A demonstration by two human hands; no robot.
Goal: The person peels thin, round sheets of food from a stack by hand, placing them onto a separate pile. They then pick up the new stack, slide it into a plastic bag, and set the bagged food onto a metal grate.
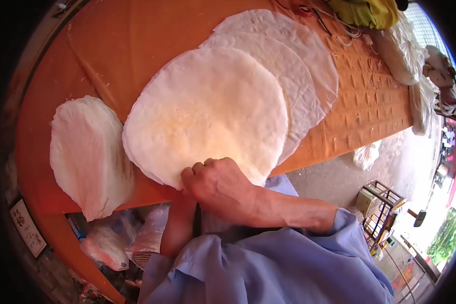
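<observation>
A thick, round white sheet [207,111] lies on the orange-covered table, faintly yellowed near its middle. Beneath it, two thinner round sheets [306,76] spread out toward the upper right. At the near edge of the top sheet, my right hand [215,180] is closed with its knuckles up, gripping the rim. My left forearm [180,223] comes up from below and ends behind the right hand. My left hand is hidden there, so its fingers do not show. On the left lies a folded pile of similar white sheets [83,157], hanging slightly over the table's edge.
The table's orange cover [131,30] has raised creases on the right. Cables [339,30] and a yellow-green cloth [367,12] lie at the far right corner. Plastic bags [400,50] hang along that end. Bagged bundles [106,248] sit below the table; a metal rack [380,207] stands right.
</observation>
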